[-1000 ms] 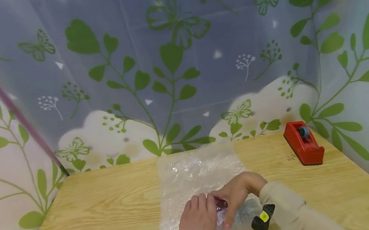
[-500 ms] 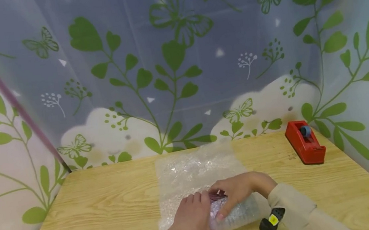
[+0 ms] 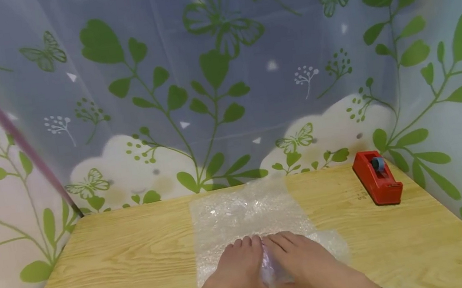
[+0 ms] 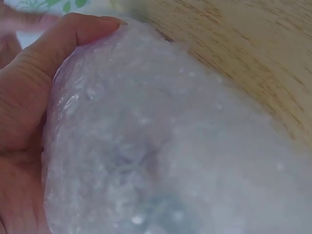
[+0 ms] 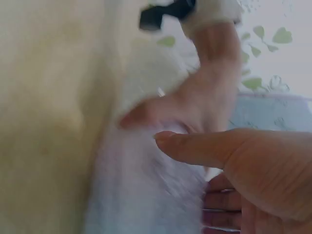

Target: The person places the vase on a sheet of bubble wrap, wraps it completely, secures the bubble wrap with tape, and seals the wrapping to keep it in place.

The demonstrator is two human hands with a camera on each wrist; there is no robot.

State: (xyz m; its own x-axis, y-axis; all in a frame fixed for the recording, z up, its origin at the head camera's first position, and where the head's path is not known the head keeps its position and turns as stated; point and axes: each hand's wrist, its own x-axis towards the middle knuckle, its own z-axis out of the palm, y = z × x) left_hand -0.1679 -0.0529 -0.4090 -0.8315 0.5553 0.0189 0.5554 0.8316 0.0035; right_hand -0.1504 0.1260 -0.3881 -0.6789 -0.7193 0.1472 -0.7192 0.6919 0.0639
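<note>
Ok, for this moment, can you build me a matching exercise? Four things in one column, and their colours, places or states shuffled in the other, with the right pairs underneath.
Things:
1. tape dispenser
2. loose bubble wrap
3. bubble-wrapped bundle
4. backdrop

Descriptions:
A. held between the left hand and the right hand
B. printed with green leaves and butterflies
C. red, towards the right of the table
D. clear, spread beyond the hands

Pairs: 1-C, 2-D, 3-A, 4-B

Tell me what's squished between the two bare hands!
A shiny purplish bundle in clear plastic bubble wrap lies between the left hand and right hand; the head view shows it.
</note>
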